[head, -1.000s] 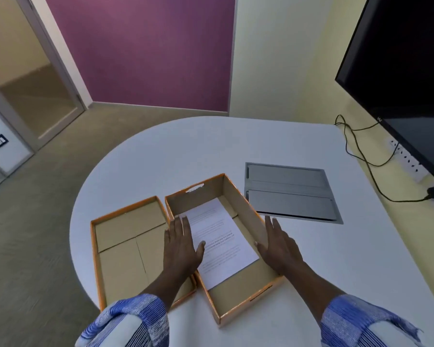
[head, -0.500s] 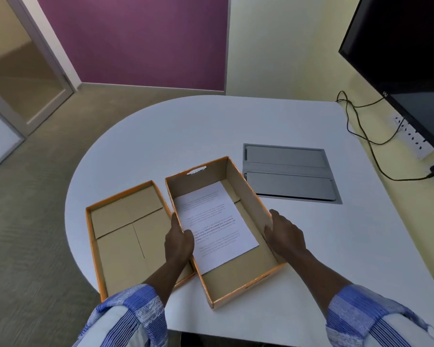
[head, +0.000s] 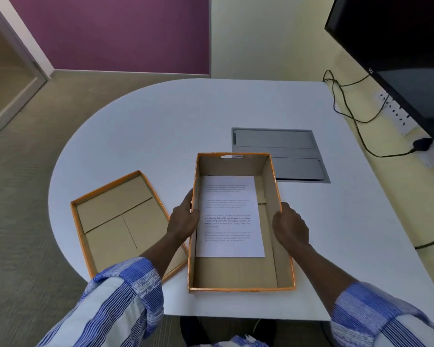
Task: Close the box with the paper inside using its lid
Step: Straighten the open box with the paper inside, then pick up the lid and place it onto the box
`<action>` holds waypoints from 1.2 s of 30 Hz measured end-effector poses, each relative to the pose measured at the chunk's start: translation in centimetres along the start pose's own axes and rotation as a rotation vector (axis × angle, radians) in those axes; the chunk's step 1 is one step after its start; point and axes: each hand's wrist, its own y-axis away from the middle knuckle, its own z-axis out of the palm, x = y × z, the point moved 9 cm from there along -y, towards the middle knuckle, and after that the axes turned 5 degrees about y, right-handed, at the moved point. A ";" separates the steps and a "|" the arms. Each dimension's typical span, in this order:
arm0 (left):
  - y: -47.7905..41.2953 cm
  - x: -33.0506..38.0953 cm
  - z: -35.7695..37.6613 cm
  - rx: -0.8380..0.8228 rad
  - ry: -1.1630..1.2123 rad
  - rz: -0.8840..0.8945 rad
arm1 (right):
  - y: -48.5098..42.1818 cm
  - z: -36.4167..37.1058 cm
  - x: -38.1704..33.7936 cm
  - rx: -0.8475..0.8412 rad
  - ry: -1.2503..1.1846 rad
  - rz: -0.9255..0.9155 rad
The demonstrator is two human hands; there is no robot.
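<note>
An open cardboard box [head: 283,266] with orange edges stands on the white table, its long side pointing away from me. A printed sheet of paper [head: 229,216] lies flat on its floor. My left hand [head: 183,221] grips the box's left wall and my right hand [head: 290,225] grips its right wall. The lid [head: 115,221], a shallow orange-edged tray, lies upside down on the table to the left of the box, its near right corner hidden under my left forearm.
A grey metal cable hatch [head: 278,151] is set into the table [head: 148,126] just behind the box. A black cable [head: 348,113] runs along the right edge to a socket strip [head: 398,116] under a dark screen [head: 398,46]. The table's round edge curves at the left.
Both hands closed on the box's side walls and turned the box from a slant to straight ahead of me, a little away from the lid. The lid stayed in place.
</note>
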 end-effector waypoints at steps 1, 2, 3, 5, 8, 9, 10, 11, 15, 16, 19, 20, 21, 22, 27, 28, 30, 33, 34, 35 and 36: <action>0.1 -0.1 0.3 -0.012 0.006 -0.003 | 0.2 0.2 0.3 0.006 -0.001 0.015; 0.1 -0.4 0.5 -0.021 0.009 -0.009 | 0.4 0.5 0.6 0.011 -0.004 0.029; 0.2 -0.6 0.7 -0.027 0.010 -0.013 | 0.6 0.7 0.8 0.017 -0.007 0.037; 0.4 -1.0 1.1 -0.038 0.004 -0.012 | 0.9 1.3 1.2 0.021 -0.005 0.045; 0.4 -1.4 1.5 -0.046 0.000 -0.009 | 1.3 1.9 1.4 0.012 0.001 0.062; 0.3 -1.5 1.5 -0.047 0.000 -0.010 | 1.4 2.0 1.3 0.009 -0.013 0.061; 0.2 -1.8 1.4 -0.044 0.001 -0.019 | 1.5 1.9 1.1 0.014 -0.026 0.054; 0.1 -2.0 1.3 -0.033 0.007 -0.033 | 1.6 1.6 0.8 0.031 -0.020 0.042; 0.1 -2.6 -0.9 0.055 0.090 -0.085 | 1.6 0.1 -2.9 0.142 0.038 -0.103; 0.2 -3.0 -1.8 0.088 0.120 -0.105 | 1.8 -0.1 -4.6 0.162 0.023 -0.170; 0.6 -5.2 -5.3 0.198 0.148 -0.157 | 2.4 0.5 -10.6 0.152 -0.012 -0.353; 0.8 -6.2 -6.6 0.232 0.132 -0.172 | 2.8 1.1 -12.7 0.129 -0.022 -0.401; 1.1 -7.2 -7.8 0.265 0.120 -0.191 | 3.3 1.7 -14.9 0.103 -0.030 -0.447; 1.6 -8.4 -9.0 0.297 0.114 -0.213 | 4.0 2.4 -17.0 0.080 -0.037 -0.494; 4.7 -14.1 -14.4 0.432 0.030 -0.319 | 7.7 6.4 -26.1 -0.054 -0.071 -0.693; 5.4 -15.2 -15.3 0.457 -0.002 -0.348 | 8.4 7.3 -27.4 -0.084 -0.066 -0.720; 6.9 -17.1 -16.8 0.496 -0.071 -0.415 | 9.6 9.6 -29.3 -0.154 -0.045 -0.752; 9.2 -19.7 -18.4 0.536 -0.127 -0.535 | 10.8 13.3 -30.5 -0.272 0.001 -0.739; 9.8 -20.5 -18.7 0.542 -0.125 -0.573 | 11.1 14.4 -30.5 -0.308 0.024 -0.722; 10.4 -21.3 -18.8 0.543 -0.113 -0.612 | 11.2 15.6 -30.4 -0.339 0.049 -0.704; 10.9 -22.1 -18.9 0.543 -0.093 -0.648 | 11.3 16.6 -30.1 -0.369 0.071 -0.682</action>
